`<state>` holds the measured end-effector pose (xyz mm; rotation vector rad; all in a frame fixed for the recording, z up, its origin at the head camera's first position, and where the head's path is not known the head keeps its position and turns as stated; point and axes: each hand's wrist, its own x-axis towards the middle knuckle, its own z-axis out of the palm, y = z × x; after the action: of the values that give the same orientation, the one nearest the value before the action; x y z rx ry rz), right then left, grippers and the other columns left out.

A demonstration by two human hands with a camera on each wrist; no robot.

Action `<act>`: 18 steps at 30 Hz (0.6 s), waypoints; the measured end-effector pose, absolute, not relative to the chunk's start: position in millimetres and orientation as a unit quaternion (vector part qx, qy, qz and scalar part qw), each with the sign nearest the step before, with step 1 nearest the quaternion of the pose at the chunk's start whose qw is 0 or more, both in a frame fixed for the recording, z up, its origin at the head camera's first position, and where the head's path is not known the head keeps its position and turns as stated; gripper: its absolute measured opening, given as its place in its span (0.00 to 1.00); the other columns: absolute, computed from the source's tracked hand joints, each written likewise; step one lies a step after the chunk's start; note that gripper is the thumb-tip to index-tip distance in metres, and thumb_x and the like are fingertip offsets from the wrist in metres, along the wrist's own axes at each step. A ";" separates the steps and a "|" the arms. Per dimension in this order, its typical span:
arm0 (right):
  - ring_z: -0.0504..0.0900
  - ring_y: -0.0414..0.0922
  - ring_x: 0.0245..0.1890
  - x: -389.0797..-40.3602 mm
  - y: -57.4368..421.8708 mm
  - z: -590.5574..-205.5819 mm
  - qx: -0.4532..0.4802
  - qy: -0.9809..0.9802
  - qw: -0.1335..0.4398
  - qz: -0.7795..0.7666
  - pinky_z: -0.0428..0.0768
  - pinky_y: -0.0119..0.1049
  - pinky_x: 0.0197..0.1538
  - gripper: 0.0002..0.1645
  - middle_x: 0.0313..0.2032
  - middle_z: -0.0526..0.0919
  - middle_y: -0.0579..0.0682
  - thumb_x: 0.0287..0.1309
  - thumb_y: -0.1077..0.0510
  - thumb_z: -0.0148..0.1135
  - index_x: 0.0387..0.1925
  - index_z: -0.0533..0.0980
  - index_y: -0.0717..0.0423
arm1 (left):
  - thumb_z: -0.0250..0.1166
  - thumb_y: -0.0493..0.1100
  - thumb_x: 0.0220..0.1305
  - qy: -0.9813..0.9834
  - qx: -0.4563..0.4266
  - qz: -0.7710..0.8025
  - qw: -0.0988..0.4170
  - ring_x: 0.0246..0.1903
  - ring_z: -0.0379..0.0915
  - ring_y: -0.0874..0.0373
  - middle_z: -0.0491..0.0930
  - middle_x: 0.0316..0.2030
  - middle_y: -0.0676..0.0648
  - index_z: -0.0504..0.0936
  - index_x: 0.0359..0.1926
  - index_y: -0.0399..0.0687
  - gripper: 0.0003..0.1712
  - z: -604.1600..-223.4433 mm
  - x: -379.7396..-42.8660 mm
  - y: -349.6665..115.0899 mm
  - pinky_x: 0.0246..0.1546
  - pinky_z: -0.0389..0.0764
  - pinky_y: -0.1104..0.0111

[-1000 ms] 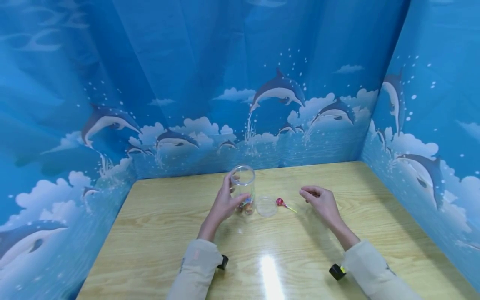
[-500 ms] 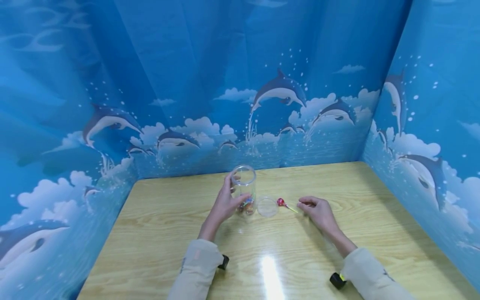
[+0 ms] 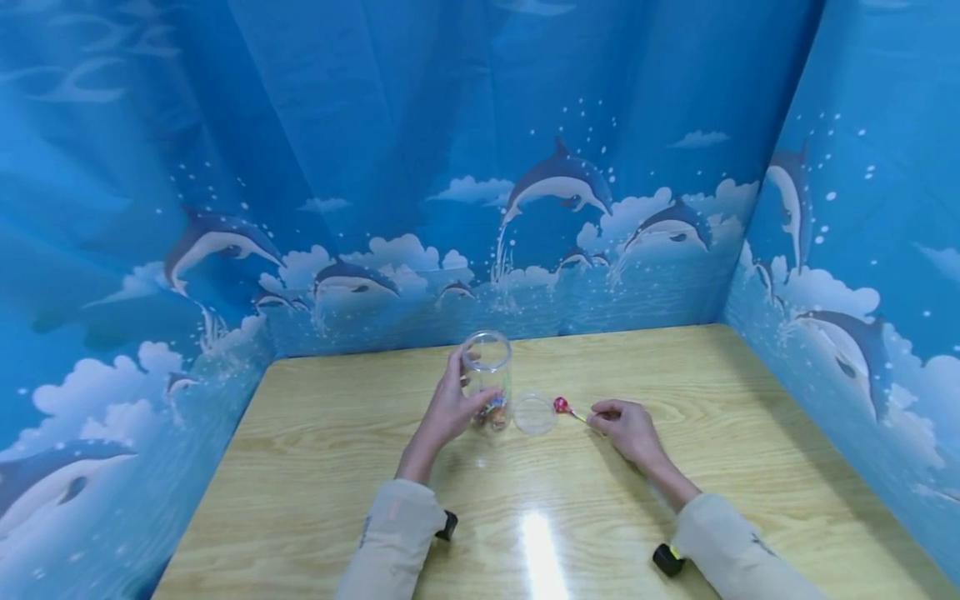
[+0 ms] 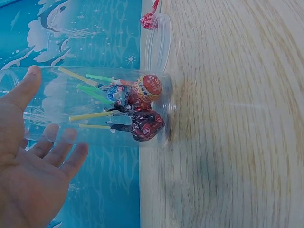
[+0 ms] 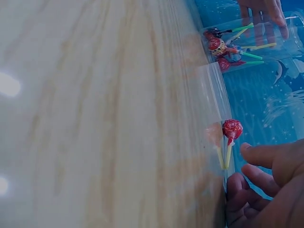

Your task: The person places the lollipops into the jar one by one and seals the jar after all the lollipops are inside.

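My left hand (image 3: pixel 452 408) grips a clear plastic jar (image 4: pixel 52 102), thumb on one side and fingers on the other. The jar stands upright on the table, its top uncovered. Several wrapped lollipops (image 4: pixel 147 124) lie at its bottom, with yellow and green sticks pointing up. Right of the jar rests a round clear lid (image 3: pixel 534 414). Beyond that lies a red-wrapped lollipop (image 5: pixel 232 128) with a yellow stick. My right hand (image 3: pixel 628 429) is at the stick's end; in the right wrist view a gap shows between thumb and index finger, beside the stick.
The wood-patterned table (image 3: pixel 330 467) reflects a bright light near its front. A blue dolphin-printed curtain (image 3: pixel 390 167) rises along the table's back and sides. Dark wrist cameras (image 3: pixel 667 560) sit at both sleeves.
My right hand has moved left and down toward the red lollipop's stick, its fingertips now at the stick's end. My left hand and the jar have stayed in place.
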<state>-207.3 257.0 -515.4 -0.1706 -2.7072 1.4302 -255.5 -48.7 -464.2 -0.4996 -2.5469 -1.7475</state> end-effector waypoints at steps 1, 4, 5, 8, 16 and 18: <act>0.83 0.43 0.36 -208.2 256.2 -515.8 -0.053 -0.885 0.042 0.460 0.80 0.28 0.36 0.15 0.38 0.88 0.57 0.60 0.64 0.72 0.46 0.84 0.70 | 0.77 0.42 0.61 -0.814 -0.161 -0.558 0.007 0.72 0.62 0.42 0.66 0.73 0.40 0.51 0.81 0.56 0.56 -464.5 -255.7 -48.9 0.71 0.68 0.48; 0.84 0.46 0.37 -209.9 253.6 -517.8 -0.041 -0.895 0.055 0.440 0.81 0.31 0.39 0.13 0.36 0.89 0.56 0.59 0.65 0.73 0.44 0.85 0.69 | 0.77 0.42 0.61 -0.814 -0.163 -0.558 0.009 0.72 0.62 0.41 0.66 0.73 0.38 0.51 0.81 0.55 0.56 -464.9 -255.8 -49.2 0.70 0.68 0.47; 0.85 0.47 0.37 -210.1 252.4 -517.9 -0.040 -0.898 0.057 0.435 0.82 0.33 0.40 0.12 0.36 0.89 0.56 0.58 0.65 0.73 0.43 0.85 0.68 | 0.77 0.42 0.61 -0.814 -0.163 -0.557 0.010 0.72 0.62 0.41 0.66 0.73 0.38 0.51 0.81 0.55 0.56 -465.0 -255.7 -49.2 0.70 0.68 0.47; 0.86 0.49 0.38 -210.7 249.9 -518.4 -0.039 -0.904 0.060 0.422 0.83 0.38 0.43 0.11 0.36 0.89 0.57 0.56 0.65 0.73 0.41 0.85 0.67 | 0.77 0.41 0.61 -0.815 -0.164 -0.555 0.011 0.72 0.62 0.41 0.66 0.73 0.39 0.51 0.81 0.55 0.56 -465.0 -255.7 -49.2 0.70 0.68 0.47; 0.86 0.54 0.41 -212.9 244.5 -513.9 -0.057 -0.915 0.044 0.396 0.83 0.46 0.46 0.13 0.39 0.90 0.57 0.55 0.61 0.75 0.42 0.86 0.64 | 0.76 0.42 0.62 -0.810 -0.178 -0.558 0.014 0.72 0.62 0.40 0.65 0.72 0.34 0.50 0.81 0.52 0.56 -465.8 -256.4 -50.0 0.70 0.69 0.46; 0.86 0.54 0.42 -213.4 243.7 -513.4 -0.062 -0.919 0.039 0.387 0.83 0.46 0.45 0.13 0.40 0.90 0.56 0.55 0.60 0.76 0.42 0.87 0.62 | 0.76 0.42 0.62 -0.810 -0.180 -0.558 0.016 0.72 0.62 0.39 0.65 0.72 0.34 0.50 0.81 0.52 0.56 -465.9 -256.2 -50.3 0.70 0.69 0.46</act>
<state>-213.4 243.7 -513.4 -0.1907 -2.8183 1.1858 -256.2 -50.3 -465.9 -0.5584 -2.5192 -1.7339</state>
